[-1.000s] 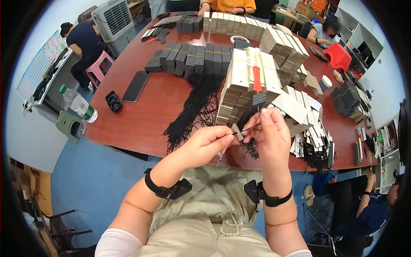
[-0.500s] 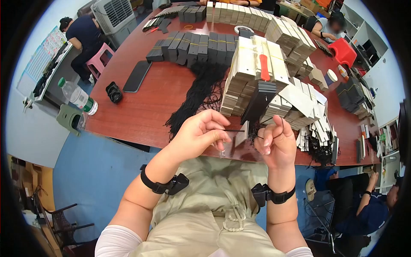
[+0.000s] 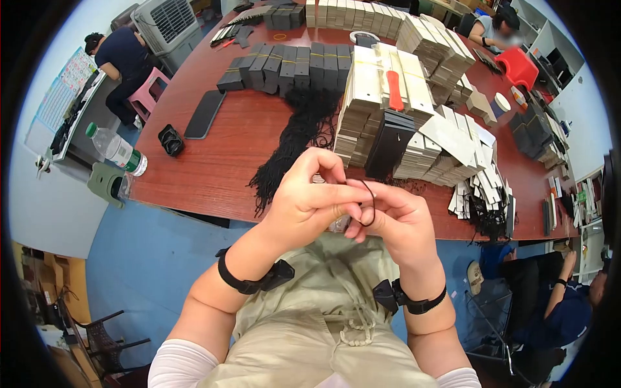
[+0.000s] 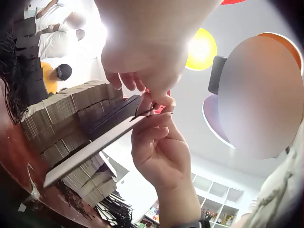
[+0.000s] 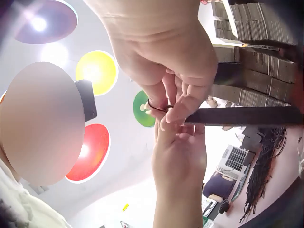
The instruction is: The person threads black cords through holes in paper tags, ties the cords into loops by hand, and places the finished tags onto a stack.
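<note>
My left hand [image 3: 301, 197] and right hand [image 3: 404, 220] meet at the table's front edge, fingertips close together. Between them both hands pinch a thin black cord [image 3: 373, 205], which bows into a small loop. A long flat strip [image 4: 95, 152] hangs by the fingers in the left wrist view, pale on its narrow edge; its face looks dark in the right wrist view. The hands hide it in the head view. Just beyond the hands, black strips [image 3: 391, 145] lean against a tall stack of pale strips [image 3: 362, 97], with a red-handled tool [image 3: 394, 90] there.
A bundle of black cords [image 3: 294, 142] lies left of the stack. Black bundles [image 3: 297, 68] stand behind it. A phone [image 3: 205, 114], a small black case [image 3: 171, 140] and a bottle [image 3: 119, 152] are at the left. Pale strips with cords [image 3: 482, 204] lie at the right.
One second ago the hands held the cord through a small piece at the table edge. They drew apart with the cord stretched, then came together, the cord now looped between the fingertips.
</note>
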`<state>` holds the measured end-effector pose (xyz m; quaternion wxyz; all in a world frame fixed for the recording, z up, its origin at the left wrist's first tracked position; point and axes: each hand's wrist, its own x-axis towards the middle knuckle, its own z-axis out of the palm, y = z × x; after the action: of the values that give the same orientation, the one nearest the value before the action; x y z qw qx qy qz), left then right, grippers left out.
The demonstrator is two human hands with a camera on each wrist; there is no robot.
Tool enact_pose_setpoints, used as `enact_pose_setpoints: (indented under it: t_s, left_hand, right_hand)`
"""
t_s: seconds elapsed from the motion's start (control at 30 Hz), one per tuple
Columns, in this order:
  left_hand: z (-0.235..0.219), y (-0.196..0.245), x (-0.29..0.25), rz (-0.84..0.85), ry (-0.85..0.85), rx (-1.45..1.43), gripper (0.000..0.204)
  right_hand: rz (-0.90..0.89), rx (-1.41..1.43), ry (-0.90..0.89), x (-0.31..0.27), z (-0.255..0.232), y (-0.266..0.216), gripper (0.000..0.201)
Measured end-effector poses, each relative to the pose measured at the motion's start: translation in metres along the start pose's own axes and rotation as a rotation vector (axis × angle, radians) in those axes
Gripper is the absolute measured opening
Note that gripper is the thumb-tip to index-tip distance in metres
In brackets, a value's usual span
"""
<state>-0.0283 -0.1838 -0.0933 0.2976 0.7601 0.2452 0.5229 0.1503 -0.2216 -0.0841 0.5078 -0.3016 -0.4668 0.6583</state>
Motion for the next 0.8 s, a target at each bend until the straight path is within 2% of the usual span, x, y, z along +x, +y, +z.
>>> enact_pose_setpoints:
  t_s: [0.03,0.17,0.27,0.3,0.4,0.43,0.53,0.63,0.73,0.77,0.8]
  left_hand:
    - [-0.005,-0.001,0.003,0.042,-0.066,0.074,0.023]
    - [-0.001,-0.014,-0.005,-0.038,-0.01,-0.115,0.037]
    - [-0.002,-0.02,-0.022,-0.463,-0.166,-0.319,0.041]
    - [-0.002,-0.018,-0.017,-0.297,-0.259,-0.177,0.042]
    - [0.006,-0.02,-0.023,-0.404,-0.277,-0.269,0.044]
    - [0.005,-0.02,-0.019,-0.301,-0.305,-0.191,0.045]
    - [0.01,-0.021,-0.025,-0.43,-0.195,-0.29,0.045]
    - [0.009,-0.021,-0.023,-0.435,-0.219,-0.254,0.044]
    - [0.009,-0.019,-0.024,-0.498,-0.131,-0.48,0.043]
    - [0.007,-0.02,-0.024,-0.511,-0.126,-0.488,0.043]
    - [0.003,-0.022,-0.026,-0.525,-0.121,-0.497,0.043]
  right_hand:
    - [-0.012,-0.017,-0.004,0.003,0.001,0.002,0.023]
    - [0.025,-0.091,-0.004,0.009,-0.008,0.0,0.012]
    - [0.042,-0.059,-0.003,0.008,-0.01,0.0,0.007]
    - [0.053,-0.056,-0.005,0.009,-0.011,0.0,0.007]
    - [0.072,-0.031,-0.024,0.01,-0.009,-0.001,0.008]
    - [0.075,-0.02,-0.034,0.01,-0.008,-0.001,0.008]
    - [0.028,-0.02,-0.042,0.011,-0.008,-0.002,0.008]
    - [0.004,-0.097,0.011,0.009,-0.004,-0.014,0.008]
    - [-0.031,-0.672,-0.016,0.003,-0.024,-0.024,0.008]
    - [-0.143,-0.817,0.037,0.002,-0.026,-0.023,0.009]
    - [-0.127,-0.641,0.104,0.001,-0.029,-0.025,0.01]
